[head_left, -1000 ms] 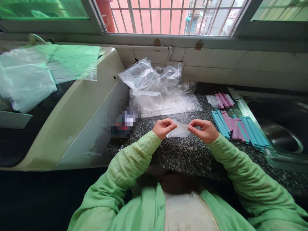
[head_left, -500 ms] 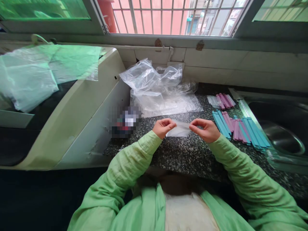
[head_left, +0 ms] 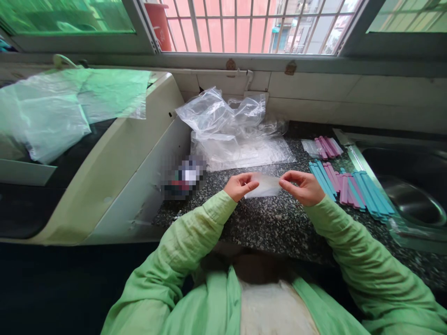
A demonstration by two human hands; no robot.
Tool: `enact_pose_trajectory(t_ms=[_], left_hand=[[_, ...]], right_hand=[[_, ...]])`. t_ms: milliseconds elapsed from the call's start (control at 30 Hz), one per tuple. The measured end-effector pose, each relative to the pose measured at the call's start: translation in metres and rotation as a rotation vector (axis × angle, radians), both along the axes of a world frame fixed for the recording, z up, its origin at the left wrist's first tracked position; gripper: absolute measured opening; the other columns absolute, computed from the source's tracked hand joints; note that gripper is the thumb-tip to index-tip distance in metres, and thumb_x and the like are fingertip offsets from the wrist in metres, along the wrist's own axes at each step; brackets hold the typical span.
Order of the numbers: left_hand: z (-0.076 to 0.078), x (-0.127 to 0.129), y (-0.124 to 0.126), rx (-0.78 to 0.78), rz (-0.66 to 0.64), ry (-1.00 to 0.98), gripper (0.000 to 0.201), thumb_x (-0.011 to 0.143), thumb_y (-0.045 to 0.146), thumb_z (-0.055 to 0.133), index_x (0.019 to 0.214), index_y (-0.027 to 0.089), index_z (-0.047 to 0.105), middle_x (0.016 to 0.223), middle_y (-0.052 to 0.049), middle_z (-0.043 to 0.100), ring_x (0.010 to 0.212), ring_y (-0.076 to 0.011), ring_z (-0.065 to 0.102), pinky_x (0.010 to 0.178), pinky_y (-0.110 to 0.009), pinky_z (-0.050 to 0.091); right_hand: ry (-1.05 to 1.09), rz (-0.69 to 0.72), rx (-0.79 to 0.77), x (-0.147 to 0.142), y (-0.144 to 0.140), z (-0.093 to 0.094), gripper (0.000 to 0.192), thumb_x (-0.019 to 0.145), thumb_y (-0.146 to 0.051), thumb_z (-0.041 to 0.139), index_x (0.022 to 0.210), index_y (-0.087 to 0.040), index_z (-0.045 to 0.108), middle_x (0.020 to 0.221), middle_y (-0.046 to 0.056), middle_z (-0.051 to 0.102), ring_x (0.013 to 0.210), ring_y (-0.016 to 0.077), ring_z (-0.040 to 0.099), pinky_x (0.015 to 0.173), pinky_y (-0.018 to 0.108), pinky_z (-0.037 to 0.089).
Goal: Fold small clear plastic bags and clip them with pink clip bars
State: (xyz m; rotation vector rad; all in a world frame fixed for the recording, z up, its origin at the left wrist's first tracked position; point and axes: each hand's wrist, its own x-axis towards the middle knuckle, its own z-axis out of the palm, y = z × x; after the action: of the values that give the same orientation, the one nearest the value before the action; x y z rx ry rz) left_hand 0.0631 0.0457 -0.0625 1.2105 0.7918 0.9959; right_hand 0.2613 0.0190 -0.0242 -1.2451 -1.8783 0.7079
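Observation:
Between my hands is a small, clear plastic bag [head_left: 264, 187], held just above the speckled counter. My left hand [head_left: 240, 186] pinches its left end between thumb and fingers. At the opposite end, my right hand [head_left: 303, 187] grips the upper right corner in the same way. Right of my right hand lie flat teal strips [head_left: 373, 195] and purple strips [head_left: 345, 190], side by side in a loose row. Behind these, more purple strips [head_left: 326, 147] rest by a small clear packet [head_left: 310, 148].
Crumpled clear plastic bags [head_left: 230, 125] are heaped at the back of the dark speckled counter [head_left: 265, 228]. A blurred-out item [head_left: 185, 179] lies to the left, beside a large beige machine [head_left: 136, 139] with plastic sheets over it. A metal sink [head_left: 415, 200] is at the right.
Both hands still hold the small bag at its two ends. My left thumb has shifted a little along its edge, and the view has moved slightly.

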Motion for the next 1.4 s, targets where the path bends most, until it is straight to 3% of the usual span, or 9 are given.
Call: enact_pose_trajectory(t_ms=[200, 433, 533, 700, 867, 1067, 1200, 1400], left_hand=[[-0.01, 0.001, 0.002, 0.116, 0.016, 0.057, 0.037, 0.049, 0.048, 0.075, 0.06, 0.013, 0.07, 0.06, -0.003, 0.06, 0.06, -0.0113, 0.051, 0.058, -0.025, 0.039], [-0.014, -0.001, 0.007, 0.139, 0.067, 0.069, 0.031, 0.053, 0.044, 0.074, 0.06, 0.014, 0.069, 0.061, -0.002, 0.062, 0.06, -0.0104, 0.052, 0.059, -0.024, 0.041], [-0.012, -0.003, 0.008, 0.116, 0.08, 0.073, 0.033, 0.05, 0.045, 0.075, 0.058, 0.014, 0.068, 0.058, -0.002, 0.062, 0.058, -0.0101, 0.052, 0.058, -0.024, 0.042], [-0.01, -0.005, 0.009, 0.099, 0.126, 0.099, 0.033, 0.051, 0.047, 0.073, 0.059, 0.015, 0.068, 0.055, -0.002, 0.063, 0.054, -0.0108, 0.052, 0.053, -0.023, 0.041], [-0.013, -0.004, 0.011, 0.11, 0.172, 0.098, 0.034, 0.049, 0.047, 0.073, 0.057, 0.015, 0.067, 0.056, -0.003, 0.064, 0.052, -0.0105, 0.051, 0.053, -0.023, 0.041], [-0.016, -0.004, 0.012, 0.115, 0.229, 0.1, 0.034, 0.047, 0.047, 0.074, 0.055, 0.015, 0.066, 0.055, -0.002, 0.063, 0.055, -0.0115, 0.052, 0.058, -0.025, 0.043], [-0.017, -0.003, 0.012, 0.118, 0.226, 0.093, 0.032, 0.048, 0.045, 0.074, 0.055, 0.015, 0.066, 0.055, -0.002, 0.063, 0.055, -0.0108, 0.052, 0.059, -0.024, 0.043], [-0.018, -0.005, 0.013, 0.126, 0.216, 0.12, 0.031, 0.05, 0.044, 0.073, 0.056, 0.014, 0.066, 0.055, -0.002, 0.063, 0.054, -0.0107, 0.051, 0.058, -0.025, 0.042]], right_hand=[[0.023, -0.017, -0.012, 0.0, 0.003, -0.001, 0.032, 0.072, -0.047, 0.056, 0.063, -0.016, 0.058, 0.059, 0.002, 0.059, 0.055, 0.0111, 0.051, 0.055, 0.025, 0.043], [0.01, -0.071, -0.046, 0.004, 0.012, -0.009, 0.032, 0.067, -0.046, 0.058, 0.065, -0.015, 0.06, 0.06, 0.003, 0.061, 0.055, 0.0114, 0.052, 0.056, 0.026, 0.045], [0.008, -0.193, -0.011, 0.022, 0.012, -0.001, 0.029, 0.067, -0.044, 0.059, 0.066, -0.015, 0.061, 0.061, 0.002, 0.062, 0.056, 0.0117, 0.053, 0.057, 0.026, 0.045], [-0.017, -0.527, 0.089, 0.074, 0.005, 0.016, 0.027, 0.068, -0.042, 0.058, 0.071, -0.015, 0.062, 0.064, 0.003, 0.064, 0.057, 0.0134, 0.055, 0.056, 0.027, 0.045], [-0.24, -0.747, 0.1, 0.113, -0.012, 0.014, 0.028, 0.069, -0.041, 0.055, 0.072, -0.016, 0.064, 0.068, 0.006, 0.066, 0.061, 0.0163, 0.058, 0.059, 0.029, 0.044], [-0.688, -0.901, -0.016, 0.127, -0.039, -0.008, 0.028, 0.074, -0.041, 0.05, 0.078, -0.019, 0.067, 0.072, 0.008, 0.067, 0.064, 0.0206, 0.06, 0.055, 0.029, 0.039], [-0.898, -0.911, -0.12, 0.121, -0.047, -0.018, 0.033, 0.075, -0.046, 0.049, 0.074, -0.019, 0.067, 0.069, 0.011, 0.067, 0.062, 0.023, 0.06, 0.05, 0.03, 0.035], [-0.967, -0.868, -0.191, 0.118, -0.044, -0.022, 0.042, 0.076, -0.05, 0.044, 0.075, -0.016, 0.068, 0.069, 0.015, 0.066, 0.062, 0.0246, 0.06, 0.052, 0.032, 0.037]])
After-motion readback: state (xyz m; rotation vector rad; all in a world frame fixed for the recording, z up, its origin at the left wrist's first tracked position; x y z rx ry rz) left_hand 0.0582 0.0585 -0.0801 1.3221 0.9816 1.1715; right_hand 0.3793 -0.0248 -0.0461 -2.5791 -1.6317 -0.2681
